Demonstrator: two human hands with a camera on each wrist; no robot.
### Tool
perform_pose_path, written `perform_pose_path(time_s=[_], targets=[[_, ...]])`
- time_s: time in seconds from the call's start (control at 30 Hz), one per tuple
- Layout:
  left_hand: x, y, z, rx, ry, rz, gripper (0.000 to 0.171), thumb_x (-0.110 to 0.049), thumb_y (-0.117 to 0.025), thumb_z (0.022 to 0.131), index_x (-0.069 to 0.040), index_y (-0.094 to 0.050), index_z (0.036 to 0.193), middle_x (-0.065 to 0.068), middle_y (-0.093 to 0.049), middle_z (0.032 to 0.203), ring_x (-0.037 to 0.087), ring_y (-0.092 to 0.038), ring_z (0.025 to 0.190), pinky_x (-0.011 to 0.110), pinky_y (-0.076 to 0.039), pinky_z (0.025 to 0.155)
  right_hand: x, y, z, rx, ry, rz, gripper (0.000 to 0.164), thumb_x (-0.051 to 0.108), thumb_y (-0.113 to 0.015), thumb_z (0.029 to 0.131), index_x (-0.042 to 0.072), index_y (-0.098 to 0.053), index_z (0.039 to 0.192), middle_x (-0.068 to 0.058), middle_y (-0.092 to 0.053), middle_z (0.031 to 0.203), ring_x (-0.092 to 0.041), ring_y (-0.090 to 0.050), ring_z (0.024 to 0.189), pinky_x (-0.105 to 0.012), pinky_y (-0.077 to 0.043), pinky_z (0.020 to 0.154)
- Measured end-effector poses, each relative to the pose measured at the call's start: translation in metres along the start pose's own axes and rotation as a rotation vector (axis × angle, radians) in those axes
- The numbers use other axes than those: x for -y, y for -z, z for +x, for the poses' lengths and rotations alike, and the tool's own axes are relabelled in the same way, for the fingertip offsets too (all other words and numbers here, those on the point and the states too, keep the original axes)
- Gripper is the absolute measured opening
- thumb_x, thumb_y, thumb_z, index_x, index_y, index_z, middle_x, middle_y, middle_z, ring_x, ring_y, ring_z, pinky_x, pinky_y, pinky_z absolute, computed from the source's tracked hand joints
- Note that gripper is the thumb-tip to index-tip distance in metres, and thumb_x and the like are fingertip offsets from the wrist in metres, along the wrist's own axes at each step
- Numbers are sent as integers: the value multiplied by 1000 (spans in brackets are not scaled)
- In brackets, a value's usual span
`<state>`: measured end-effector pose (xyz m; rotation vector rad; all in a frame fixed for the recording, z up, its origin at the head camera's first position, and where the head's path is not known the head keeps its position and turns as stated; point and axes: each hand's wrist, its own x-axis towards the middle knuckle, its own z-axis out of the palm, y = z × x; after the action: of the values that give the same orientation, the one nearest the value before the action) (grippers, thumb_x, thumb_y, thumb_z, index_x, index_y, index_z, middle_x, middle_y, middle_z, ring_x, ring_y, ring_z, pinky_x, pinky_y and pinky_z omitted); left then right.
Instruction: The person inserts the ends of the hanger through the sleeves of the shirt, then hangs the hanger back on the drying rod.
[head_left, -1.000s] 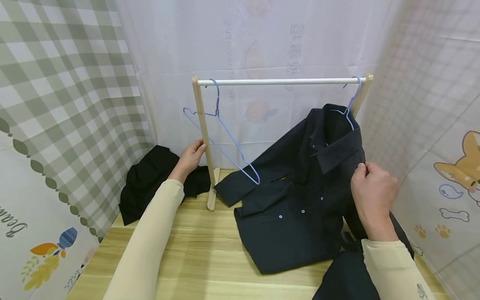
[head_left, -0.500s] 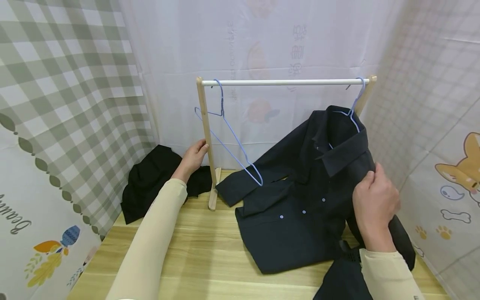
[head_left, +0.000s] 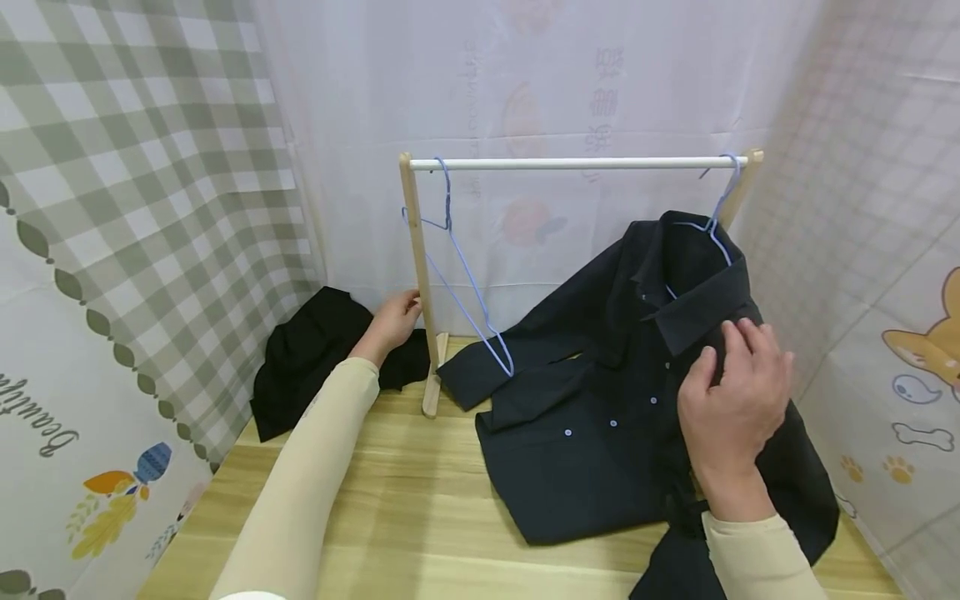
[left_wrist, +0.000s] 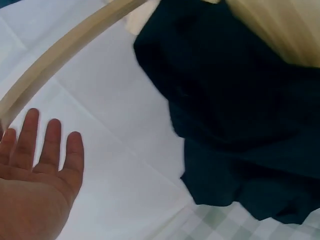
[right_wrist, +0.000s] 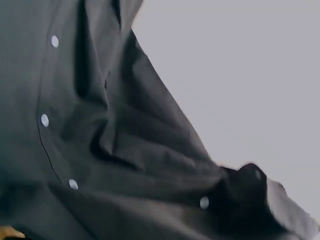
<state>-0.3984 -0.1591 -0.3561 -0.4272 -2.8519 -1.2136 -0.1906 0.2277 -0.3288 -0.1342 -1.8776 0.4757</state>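
A black button-up shirt (head_left: 585, 467) hangs by its collar from a blue hanger (head_left: 722, 200) at the right end of the rack; its lower part lies spread on the table. My right hand (head_left: 735, 400) is in front of the shirt's chest, just under the collar, fingers loosely bent and holding nothing. In the right wrist view only the shirt front (right_wrist: 75, 100) with its pale buttons shows. My left hand (head_left: 397, 321) is beside the rack's left wooden post (head_left: 417, 242), its fingertips right at it. In the left wrist view the fingers (left_wrist: 50, 145) are straight and spread.
An empty blue hanger (head_left: 476, 292) hangs near the left end of the white rail (head_left: 577, 164). Crumpled black cloth (head_left: 307, 358) lies at the table's back left. Curtains enclose the wooden table (head_left: 405, 517) at the back and sides.
My right hand has let go of the shirt's edge near the collar and moved slightly left across its front. My left hand's fingers have loosened at the post. The empty hanger has swung a little.
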Motion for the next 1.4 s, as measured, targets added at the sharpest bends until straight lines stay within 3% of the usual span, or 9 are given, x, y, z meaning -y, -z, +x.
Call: perform_pose_path(time_s=[0.13,0.23,0.33,0.53,0.67,0.9,1.27,1.4], targets=[[17,0,-8,31,16,109,44,-20,-44,107,0,-44,146,24,-52,138,38,-49,127,51,-41,104,14,-11,-24,10,95,80,26,14,-56,96,-5,-71,105,-24,-64,104,-43,-58,94,-57,-45,85],[31,7,-16,33,25,150,44,-21,-48,106,1,-46,145,26,-53,137,40,-49,126,52,-40,104,23,-25,-51,120,162,108,18,10,-61,92,-1,-73,98,-19,-65,93,-41,-60,82,-55,-46,70],[44,19,-24,31,41,182,46,-21,-50,105,1,-45,145,27,-51,138,42,-48,127,53,-38,105,31,-43,-81,330,218,114,17,11,-67,88,2,-74,101,-16,-67,97,-37,-63,84,-52,-50,67],[69,43,-41,38,96,226,52,-26,-51,105,2,-41,147,29,-46,142,45,-43,130,56,-36,106,52,-83,-125,883,186,90,46,28,-73,91,5,-62,130,-16,-60,127,-33,-60,112,-51,-52,85],[83,55,-54,43,110,258,58,-30,-53,104,3,-38,148,31,-43,144,47,-41,131,59,-34,106,65,-111,-137,1073,200,114,59,36,-71,93,6,-53,141,-16,-52,139,-33,-52,126,-51,-48,95],[107,69,-74,51,167,311,71,-39,-58,101,4,-32,151,34,-28,151,52,-28,136,65,-27,107,92,-153,-138,1160,383,114,73,45,-70,91,6,-45,147,-16,-46,147,-31,-46,134,-46,-43,103],[131,66,-81,56,136,378,84,-46,-64,95,7,-29,150,39,-23,148,58,-25,133,71,-24,103,141,-204,-134,1203,481,31,79,49,-69,91,7,-39,151,-12,-43,150,-25,-43,137,-35,-39,108],[132,60,-79,77,123,384,88,-47,-66,93,8,-27,150,41,-21,148,60,-24,132,73,-23,102,151,-217,-137,1225,568,-4,80,49,-67,92,7,-36,153,-12,-40,152,-23,-41,139,-31,-38,108]])
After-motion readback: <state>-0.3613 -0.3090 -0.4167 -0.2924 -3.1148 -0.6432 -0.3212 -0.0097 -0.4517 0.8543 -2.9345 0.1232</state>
